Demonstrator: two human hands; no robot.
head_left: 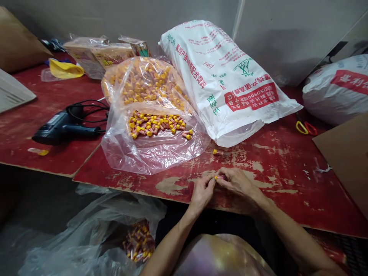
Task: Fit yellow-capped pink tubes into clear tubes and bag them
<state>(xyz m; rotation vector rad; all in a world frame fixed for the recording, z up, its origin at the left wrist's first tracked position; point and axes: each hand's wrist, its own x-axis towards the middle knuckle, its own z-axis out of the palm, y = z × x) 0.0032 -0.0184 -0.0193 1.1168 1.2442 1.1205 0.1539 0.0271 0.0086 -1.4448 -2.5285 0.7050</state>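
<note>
- Right hand (237, 184) pinches vial (222, 178) over near table (287, 209) edge, cap (216, 177) pointing left; likely held close for fine finger control.
- Left hand (202, 191) fingertips at cap; can't tell if gripping.
- Clear bag (149, 159), farther left: many yellow-capped vials (156, 124), probably there for easy reach.
- Lower bag (100, 218), near left: more vials (139, 241).

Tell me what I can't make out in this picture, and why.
All in the head view:
- Much of the tube: hidden by the fingers.
- The white sack's contents: hidden by its opaque wall.
- The right-hand sack's far end: cut off by the right edge.
- The lower bag's full extent: cut off by the bottom edge.
- Small print on the white sack: too small to read.
</note>
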